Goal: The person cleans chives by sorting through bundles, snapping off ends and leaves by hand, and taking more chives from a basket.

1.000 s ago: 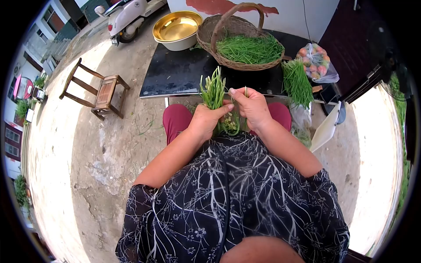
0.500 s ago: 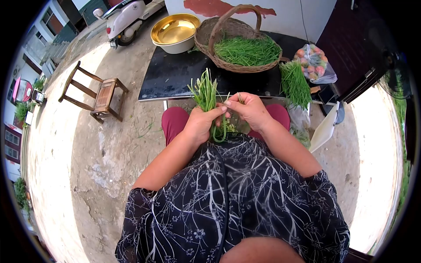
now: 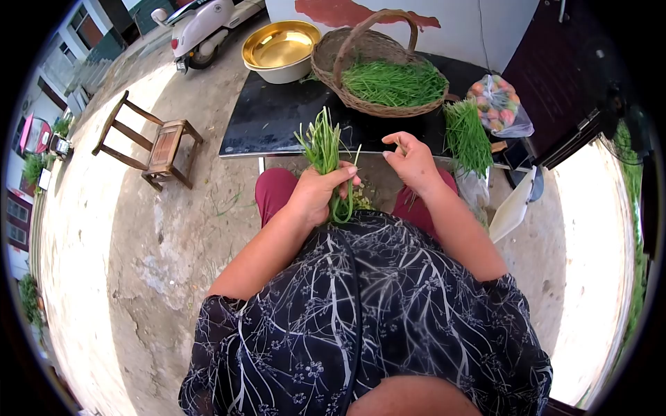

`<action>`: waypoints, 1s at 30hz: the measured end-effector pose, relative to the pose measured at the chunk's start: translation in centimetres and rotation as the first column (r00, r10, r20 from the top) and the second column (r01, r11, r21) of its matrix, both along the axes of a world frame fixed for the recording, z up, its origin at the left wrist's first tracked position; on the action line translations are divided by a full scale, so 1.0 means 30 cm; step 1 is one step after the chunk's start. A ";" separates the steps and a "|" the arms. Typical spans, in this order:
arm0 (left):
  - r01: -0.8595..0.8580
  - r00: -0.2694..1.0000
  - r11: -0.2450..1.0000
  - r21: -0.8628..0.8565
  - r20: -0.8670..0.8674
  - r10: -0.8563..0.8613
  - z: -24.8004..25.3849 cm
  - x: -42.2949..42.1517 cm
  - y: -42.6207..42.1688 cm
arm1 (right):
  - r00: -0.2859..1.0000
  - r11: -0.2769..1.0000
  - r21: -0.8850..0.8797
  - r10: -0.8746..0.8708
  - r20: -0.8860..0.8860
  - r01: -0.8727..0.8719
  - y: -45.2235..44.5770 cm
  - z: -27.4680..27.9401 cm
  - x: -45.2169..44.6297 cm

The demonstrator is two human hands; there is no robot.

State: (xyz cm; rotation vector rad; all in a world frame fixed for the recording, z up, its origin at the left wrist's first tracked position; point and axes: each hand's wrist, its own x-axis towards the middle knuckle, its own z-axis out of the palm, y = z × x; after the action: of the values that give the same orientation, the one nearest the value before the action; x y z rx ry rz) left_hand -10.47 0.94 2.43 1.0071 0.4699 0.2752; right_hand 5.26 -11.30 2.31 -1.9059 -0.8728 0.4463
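Observation:
My left hand (image 3: 318,191) is closed around a bunch of garlic chives (image 3: 321,142), pale cut ends up and green leaves hanging below the fist. One thin stalk leans out to the right of the bunch, by the thumb. Apart from it, to the right, my right hand (image 3: 416,166) is raised before the table edge with its fingers curled together. Whatever sits between those fingertips is too small to make out. On the table, a wicker basket (image 3: 329,64) with a tall handle holds loose green chives (image 3: 395,83). Another chive bunch (image 3: 468,135) lies right of it, leaves over the edge.
A gold basin (image 3: 281,43) rests in a white one on the black table (image 3: 260,118). A plastic bag of reddish fruit (image 3: 494,104) lies at the table's right. A wooden chair (image 3: 170,149) stands left, a scooter (image 3: 201,38) behind. Scraps (image 3: 361,201) lie below my hands.
My right hand has drawn away from the bunch, up and to the right, with its fingers still curled. My left hand keeps the chives in nearly the same place.

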 end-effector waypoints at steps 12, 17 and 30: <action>0.106 0.993 0.994 0.038 0.057 -0.108 -0.013 -0.003 -0.012 | 0.790 0.917 0.396 0.215 -0.575 0.039 0.029 0.057 -0.090; 0.127 0.989 0.987 0.100 0.067 -0.134 -0.021 -0.003 -0.014 | 0.805 0.805 0.540 0.140 -0.576 0.247 0.018 0.078 -0.014; 0.111 0.989 0.978 0.174 0.080 -0.127 -0.062 0.004 0.016 | 0.774 0.611 0.687 0.183 -0.606 0.394 -0.026 0.028 0.147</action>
State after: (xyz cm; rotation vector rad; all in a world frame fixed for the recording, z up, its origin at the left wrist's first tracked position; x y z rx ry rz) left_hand -10.35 1.42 0.59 1.1792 0.3051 0.2555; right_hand 9.67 -12.08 3.14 -0.8463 -0.3569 0.4684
